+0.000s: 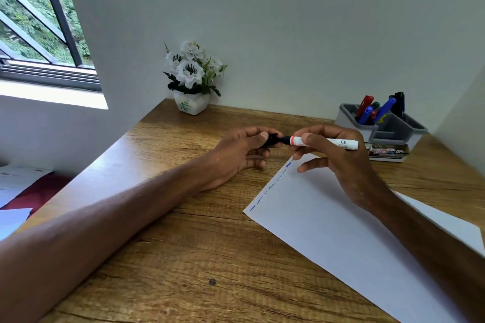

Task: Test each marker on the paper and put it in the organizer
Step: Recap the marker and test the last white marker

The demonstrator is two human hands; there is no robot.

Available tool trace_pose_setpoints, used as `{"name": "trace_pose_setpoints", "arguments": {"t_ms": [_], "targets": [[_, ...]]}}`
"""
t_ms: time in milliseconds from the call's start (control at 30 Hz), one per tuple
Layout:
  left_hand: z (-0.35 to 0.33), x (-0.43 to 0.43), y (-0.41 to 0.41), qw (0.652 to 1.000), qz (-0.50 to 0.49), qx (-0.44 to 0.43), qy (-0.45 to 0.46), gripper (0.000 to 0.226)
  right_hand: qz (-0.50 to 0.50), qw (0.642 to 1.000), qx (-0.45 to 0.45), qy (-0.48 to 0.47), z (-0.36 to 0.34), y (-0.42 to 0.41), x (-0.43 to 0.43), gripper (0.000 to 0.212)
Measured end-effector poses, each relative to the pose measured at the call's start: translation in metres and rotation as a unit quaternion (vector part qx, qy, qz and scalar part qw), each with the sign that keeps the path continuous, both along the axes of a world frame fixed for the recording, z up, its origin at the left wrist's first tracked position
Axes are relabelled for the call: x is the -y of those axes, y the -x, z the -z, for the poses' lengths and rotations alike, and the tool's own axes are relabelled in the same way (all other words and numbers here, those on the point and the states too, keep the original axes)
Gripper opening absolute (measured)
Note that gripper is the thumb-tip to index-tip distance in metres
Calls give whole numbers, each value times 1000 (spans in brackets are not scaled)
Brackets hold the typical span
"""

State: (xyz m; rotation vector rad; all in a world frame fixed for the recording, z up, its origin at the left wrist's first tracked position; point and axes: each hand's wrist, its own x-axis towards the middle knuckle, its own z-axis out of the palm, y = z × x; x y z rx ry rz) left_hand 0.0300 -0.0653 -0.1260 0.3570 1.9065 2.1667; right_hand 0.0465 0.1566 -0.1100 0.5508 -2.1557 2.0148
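Paper (328,231) on the desk (183,257) shows blue scribbles (288,164); several markers (383,110) stand in the far-right-corner organizer (393,131). Left hand (241,149) pinches the black cap (271,138), right hand (341,165) grips the white marker (338,142): likely midway.

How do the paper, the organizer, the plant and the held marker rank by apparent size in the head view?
1. paper: clearly the largest.
2. organizer and plant: they look about alike, so I do not rank them.
3. marker: the smallest, though nearer the camera.
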Motion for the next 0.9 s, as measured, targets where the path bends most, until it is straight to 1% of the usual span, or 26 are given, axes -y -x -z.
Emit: {"name": "trace_pose_setpoints", "arguments": {"t_ms": [167, 267, 300, 367, 467, 533, 600, 733, 800, 900], "targets": [[2, 0, 0, 999, 5, -36, 19, 25, -7, 1000, 11, -7, 1, 1, -2, 16], [4, 0, 0, 998, 1, -54, 27, 23, -13, 1000, 12, -15, 1, -1, -2, 30], [5, 0, 0, 998, 2, -60, 30, 23, -13, 1000, 10, -20, 2, -1, -1, 32], [5, 0, 0, 997, -1, -64, 31, 23, -12, 1000, 1, -29, 2, -1, -1, 28], [3, 1, -1, 999, -18, -38, 12, 26, -11, 999, -13, -31, 1, 0, -3, 17], [2, 2, -2, 1000, -21, -18, -5, 35, -13, 1000, -21, -17, 0, -1, -3, 13], [0, 2, -2, 999, -22, -10, -27, 40, -13, 1000, -27, -2, -1, -1, -2, 14], [-2, 1, -3, 994, -42, 20, -99, 33, -17, 999, -51, 8, -1, 0, 2, 16], [-2, -1, -4, 993, -42, 26, -107, 31, -18, 998, -60, 10, -3, 0, 3, 17], [-2, -5, -5, 993, -39, 33, -103, 32, -20, 997, -75, -3, -3, 1, 1, 26]]}}
